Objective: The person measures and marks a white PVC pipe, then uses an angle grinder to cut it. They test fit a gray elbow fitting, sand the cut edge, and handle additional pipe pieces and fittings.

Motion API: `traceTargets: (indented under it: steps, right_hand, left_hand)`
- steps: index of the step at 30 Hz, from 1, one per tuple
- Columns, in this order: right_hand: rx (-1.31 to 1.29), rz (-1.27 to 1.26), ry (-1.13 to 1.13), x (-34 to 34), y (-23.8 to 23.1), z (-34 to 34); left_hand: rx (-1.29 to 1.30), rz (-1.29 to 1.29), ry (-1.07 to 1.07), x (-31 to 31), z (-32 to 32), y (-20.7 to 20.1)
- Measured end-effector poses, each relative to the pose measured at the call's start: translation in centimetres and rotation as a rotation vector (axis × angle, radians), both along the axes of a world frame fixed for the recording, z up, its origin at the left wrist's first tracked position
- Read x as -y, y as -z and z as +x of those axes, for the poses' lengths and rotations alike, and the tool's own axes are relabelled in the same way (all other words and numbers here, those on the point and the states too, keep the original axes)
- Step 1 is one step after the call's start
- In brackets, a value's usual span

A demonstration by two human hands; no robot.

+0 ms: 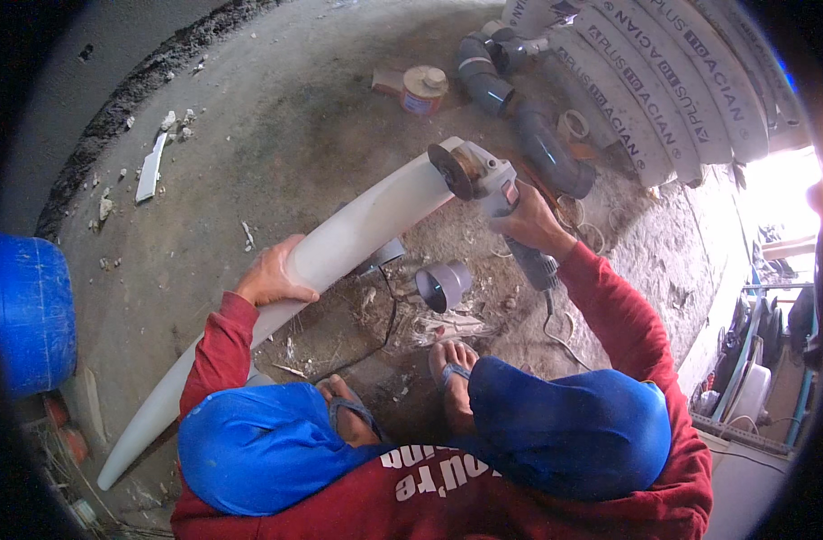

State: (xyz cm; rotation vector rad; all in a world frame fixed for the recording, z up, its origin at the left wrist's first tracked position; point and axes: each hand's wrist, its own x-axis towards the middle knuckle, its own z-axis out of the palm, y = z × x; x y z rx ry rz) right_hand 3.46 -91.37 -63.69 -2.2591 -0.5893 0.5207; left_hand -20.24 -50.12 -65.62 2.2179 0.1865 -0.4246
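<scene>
A long white plastic pipe runs slantwise across the view, from the lower left up to the middle. My left hand wraps round it partway along. In my right hand is an angle grinder, gripped by its body, with its cord trailing down toward my knee. The grinder's dark cutting disc stands at the pipe's upper end, seemingly touching it; the exact contact is hard to make out. Beneath the pipe, a short grey pipe fitting lies on the ground near my feet.
Grey elbow fittings and a round can stand beyond the grinder. Stacked printed sacks fill the far right. A blue drum is at the left. White scraps and rubble litter the floor. Shelving stands at the right edge.
</scene>
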Motion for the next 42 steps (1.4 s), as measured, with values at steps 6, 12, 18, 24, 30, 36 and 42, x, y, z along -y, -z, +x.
traceTargets:
  steps: [6,12,18,24,30,36,42]
  right_hand:
    - [-0.035,-0.011,0.018,-0.1,-1.0,-0.9]
    - [-0.011,-0.008,0.013,-0.2,-1.1,-0.3]
    - [0.013,-0.030,0.005,0.0,-0.9,-0.4]
    - [0.029,-0.054,0.012,0.1,-1.1,-0.4]
    - [0.025,-0.064,0.026,0.0,-0.7,-0.4]
    - [0.018,-0.053,0.036,0.0,-0.8,-0.4]
    - [0.005,-0.079,0.046,-0.1,-0.9,-0.6]
  left_hand:
    - [-0.008,-0.047,0.005,-0.1,0.1,-0.2]
    - [-0.028,-0.065,0.029,-0.5,1.1,-0.3]
    - [-0.005,-0.112,0.026,-0.8,1.1,0.4]
    - [-0.062,-0.173,0.047,-1.4,1.5,0.6]
    - [-0.101,-0.231,0.073,-1.8,1.8,0.6]
    - [-0.196,-0.303,0.053,-2.2,2.1,0.5]
    - [-0.269,-0.397,0.013,-2.4,2.0,0.9]
